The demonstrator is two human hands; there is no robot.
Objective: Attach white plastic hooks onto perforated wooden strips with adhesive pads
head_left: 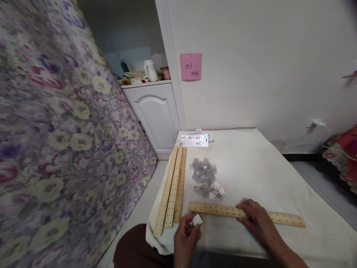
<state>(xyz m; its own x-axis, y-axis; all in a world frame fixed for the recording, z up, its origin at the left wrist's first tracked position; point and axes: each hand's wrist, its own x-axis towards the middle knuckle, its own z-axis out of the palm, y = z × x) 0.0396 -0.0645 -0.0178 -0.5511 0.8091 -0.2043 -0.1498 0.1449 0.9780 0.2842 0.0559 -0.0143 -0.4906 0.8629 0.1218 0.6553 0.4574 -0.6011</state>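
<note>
My left hand [186,235] is closed in a pinch on a small white tag with a metal hook [196,220] at the near edge of the white table [264,167]. My right hand [255,217] lies with fingers flat on a wooden strip with rows of holes [284,218], which runs left to right across the table front. A pile of small clear packets with hooks [205,176] sits just beyond the strip.
Three more perforated wooden strips [174,186] lie side by side along the table's left edge. A clear package [194,140] sits at the far edge. A floral mattress [55,130] leans at left. A pink note [190,66] hangs on the wall.
</note>
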